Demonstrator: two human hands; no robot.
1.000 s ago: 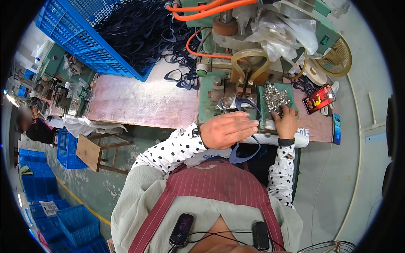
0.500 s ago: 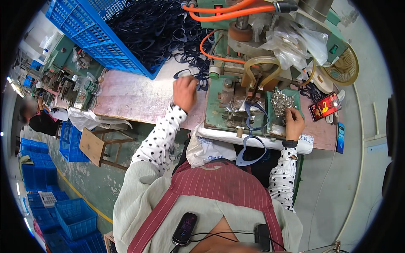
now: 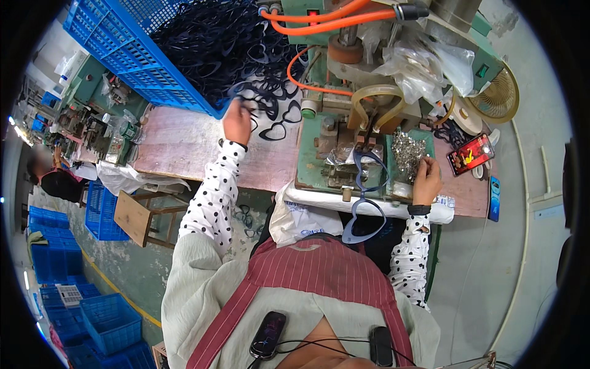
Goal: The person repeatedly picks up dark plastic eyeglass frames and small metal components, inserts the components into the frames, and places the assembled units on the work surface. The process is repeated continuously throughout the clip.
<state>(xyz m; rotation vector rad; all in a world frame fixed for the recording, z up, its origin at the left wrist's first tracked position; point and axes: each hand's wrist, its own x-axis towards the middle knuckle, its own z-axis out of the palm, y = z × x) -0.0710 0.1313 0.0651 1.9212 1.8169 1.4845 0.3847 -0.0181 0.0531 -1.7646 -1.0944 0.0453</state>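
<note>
My left hand (image 3: 236, 121) is stretched out to the far left, its fingers closed on a black heart-shaped frame (image 3: 251, 106) at the edge of a pile of black frames (image 3: 215, 43) spilling from a tipped blue crate (image 3: 117, 49). My right hand (image 3: 427, 179) rests on the green bench machine (image 3: 319, 161), fingers curled at the edge of a heap of small shiny metal parts (image 3: 409, 149). Whether it holds one is hidden. A blue heart-shaped frame (image 3: 364, 206) hangs off the machine's front between my arms.
Orange hoses (image 3: 319, 21) and clear plastic bags (image 3: 418, 64) sit atop the machine. A phone with a lit screen (image 3: 470, 154) and a small fan (image 3: 499, 92) lie at the right. The pinkish worktable (image 3: 178, 147) extends left. Blue crates (image 3: 101, 212) stand on the floor; another person (image 3: 52, 175) sits far left.
My left hand moved from the machine out to the left and further up into the pile of black frames. My right hand stayed by the metal parts.
</note>
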